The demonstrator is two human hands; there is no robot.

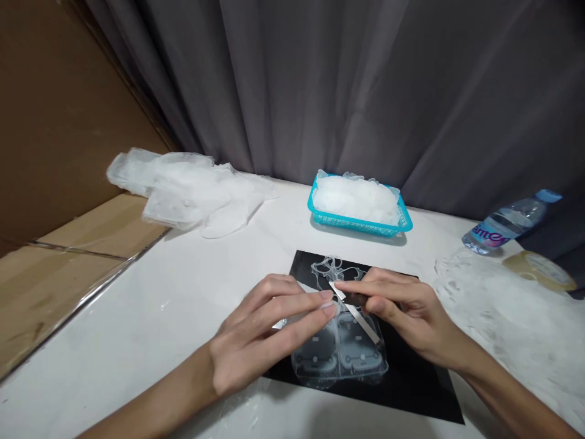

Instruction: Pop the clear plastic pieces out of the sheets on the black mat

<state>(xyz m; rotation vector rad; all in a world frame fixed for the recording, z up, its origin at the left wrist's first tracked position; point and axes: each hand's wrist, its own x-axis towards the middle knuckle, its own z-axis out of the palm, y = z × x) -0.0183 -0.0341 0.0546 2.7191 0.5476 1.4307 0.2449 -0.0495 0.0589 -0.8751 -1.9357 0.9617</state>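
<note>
A clear moulded plastic piece point(340, 356) with two rounded pockets lies on a black mat point(411, 390) in front of me. My left hand point(260, 332) rests on its left edge, fingers stretched out and pressing it down. My right hand point(397, 308) pinches a thin metal blade point(361, 317), whose tip sits at the piece's top edge by my left fingertips. Thin curls of trimmed clear plastic point(326, 268) lie on the mat just beyond the hands.
A turquoise basket point(359, 222) filled with clear plastic pieces stands behind the mat. Crumpled plastic bags point(187, 189) lie at back left over cardboard point(68, 256). A water bottle point(507, 225) and tape roll point(539, 268) sit at right, with clear scraps point(493, 305) scattered nearby.
</note>
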